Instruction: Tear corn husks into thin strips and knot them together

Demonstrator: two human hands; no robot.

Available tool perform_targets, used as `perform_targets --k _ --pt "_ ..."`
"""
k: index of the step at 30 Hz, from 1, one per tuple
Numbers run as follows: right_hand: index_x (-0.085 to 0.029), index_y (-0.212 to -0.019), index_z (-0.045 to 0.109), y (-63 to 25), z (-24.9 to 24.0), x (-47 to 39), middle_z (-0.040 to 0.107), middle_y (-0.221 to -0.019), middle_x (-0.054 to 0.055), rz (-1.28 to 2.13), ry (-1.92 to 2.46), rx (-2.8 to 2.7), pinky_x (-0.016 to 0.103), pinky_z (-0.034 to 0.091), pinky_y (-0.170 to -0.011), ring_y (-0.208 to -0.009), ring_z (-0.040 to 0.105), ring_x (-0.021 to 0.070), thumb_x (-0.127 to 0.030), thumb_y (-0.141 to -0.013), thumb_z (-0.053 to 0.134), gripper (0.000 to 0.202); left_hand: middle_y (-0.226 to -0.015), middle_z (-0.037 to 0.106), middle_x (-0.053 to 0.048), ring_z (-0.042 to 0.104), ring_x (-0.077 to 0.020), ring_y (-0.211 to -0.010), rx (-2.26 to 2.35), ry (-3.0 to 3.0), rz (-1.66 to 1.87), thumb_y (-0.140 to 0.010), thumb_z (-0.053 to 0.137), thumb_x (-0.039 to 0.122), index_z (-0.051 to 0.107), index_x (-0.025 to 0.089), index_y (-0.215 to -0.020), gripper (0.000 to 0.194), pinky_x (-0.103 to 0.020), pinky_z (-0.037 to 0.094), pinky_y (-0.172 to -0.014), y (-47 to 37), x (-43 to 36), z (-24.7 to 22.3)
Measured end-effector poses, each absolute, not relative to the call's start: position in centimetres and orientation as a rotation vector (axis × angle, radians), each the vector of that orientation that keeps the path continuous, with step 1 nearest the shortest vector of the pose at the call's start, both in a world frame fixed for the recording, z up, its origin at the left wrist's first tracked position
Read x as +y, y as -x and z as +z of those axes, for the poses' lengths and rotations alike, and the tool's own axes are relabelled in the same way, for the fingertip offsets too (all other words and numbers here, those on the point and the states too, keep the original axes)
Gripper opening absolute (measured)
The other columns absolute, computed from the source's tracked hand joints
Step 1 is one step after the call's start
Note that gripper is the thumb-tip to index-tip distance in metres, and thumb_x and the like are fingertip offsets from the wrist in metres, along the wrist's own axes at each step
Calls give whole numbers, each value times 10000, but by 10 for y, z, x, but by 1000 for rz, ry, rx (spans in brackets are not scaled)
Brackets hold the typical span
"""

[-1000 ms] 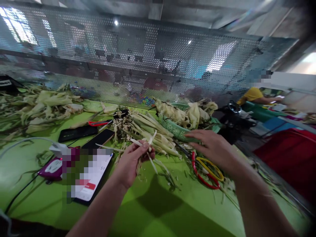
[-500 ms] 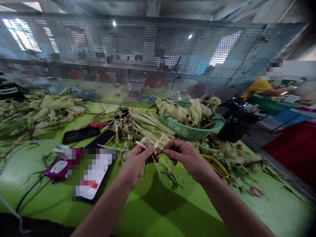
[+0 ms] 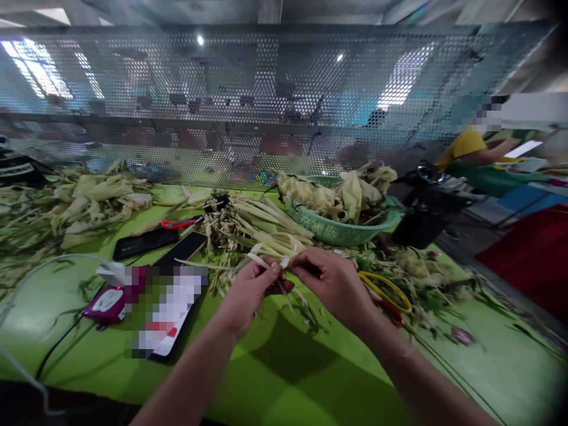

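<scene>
In the middle of the frame, the left hand (image 3: 249,289) pinches some thin pale strips (image 3: 258,260) between thumb and fingers. The right hand (image 3: 332,285) is just beside it, with its thumb and finger close together, pinching the strips from the other side (its other fingers are curled in, so I cannot tell what is under them). The strips are above the green table (image 3: 252,384)

Just behind the hands lies a bundle of long pale husks (image 3: 273,220). Right of the bundle is a green basket (image 3: 341,234) with crumpled husks (image 3: 306,195) in it. Scissors (image 3: 407,303) with yellow and red handles lie next to the right arm, partly hidden

Left of the middle are two dark phones (image 3: 146,242), a phone with a bright screen (image 3: 177,307) and a purple box (image 3: 106,305). A big husk pile (image 3: 97,198) sits farther up on the left. A metal screen with holes (image 3: 231,89) stands across the top. Far right, a person in yellow (image 3: 468,147) is there too
</scene>
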State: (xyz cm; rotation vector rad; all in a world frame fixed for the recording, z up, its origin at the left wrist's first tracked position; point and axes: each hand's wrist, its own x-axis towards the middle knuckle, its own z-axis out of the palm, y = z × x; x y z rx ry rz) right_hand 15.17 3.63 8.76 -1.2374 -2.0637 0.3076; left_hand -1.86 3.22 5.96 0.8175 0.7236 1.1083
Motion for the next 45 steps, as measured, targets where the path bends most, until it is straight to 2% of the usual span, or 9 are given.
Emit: perform_targets --k 7,16,23,28,32,36,41,45 --pt "-197 -809 648 -158 94 40 662 -787 10 317 1238 -2169 241 417 -662 -729 603 150 -183 -827 611 44 -672 613 12 584 -87 -568 807 -920 1117 -724 725 364 575 146 -811 279 -231 482 -624 18 33 56" --pt "-202 -852 661 -166 108 32 649 -828 33 188 1101 -2293 231 417 -669 -753 610 143 -201 -866 569 93 -614 589 2 562 -104 -538 1003 -1123 1118 -728 690 377 580 140 -740 261 -252 471 -593 17 37 54" --pt "-195 -834 674 -169 109 34 633 -834 39 287 1032 -2294 237 429 -683 -765 602 144 -201 -861 586 92 -629 602 -12 556 -118 -560 1042 -1463 929 -758 650 332 622 139 -720 199 -240 427 -566 19 32 51" --pt "-187 -788 684 -172 104 44 642 -791 28 589 1064 -2109 245 448 -672 -722 596 141 -249 -821 631 88 -633 591 -9 539 -107 -593 785 -1292 858 -731 698 349 641 129 -755 229 -238 438 -602 20 29 56" --pt "-167 -753 664 -167 97 49 642 -729 17 801 1129 -1960 258 446 -652 -687 574 145 -302 -780 659 138 -678 603 -11 541 -94 -614 717 -1045 940 -694 747 366 647 132 -795 274 -221 447 -602 22 29 61" --pt "-164 -767 646 -161 87 52 621 -695 0 937 1117 -1873 255 441 -629 -657 556 135 -325 -786 649 162 -710 594 -9 546 -85 -629 690 -876 1040 -720 731 333 643 133 -817 239 -209 462 -611 25 29 63" --pt "-163 -776 659 -155 81 51 651 -737 22 923 1115 -1860 268 459 -664 -701 583 153 -312 -809 628 156 -724 609 -20 574 -100 -672 676 -824 1098 -748 684 251 628 129 -801 144 -227 483 -678 26 29 64" --pt "-167 -779 668 -152 80 47 672 -745 28 757 1156 -1888 285 471 -689 -713 604 166 -309 -808 637 148 -760 625 -16 570 -95 -682 767 -901 1156 -732 704 266 636 139 -834 177 -227 467 -693 24 33 62"
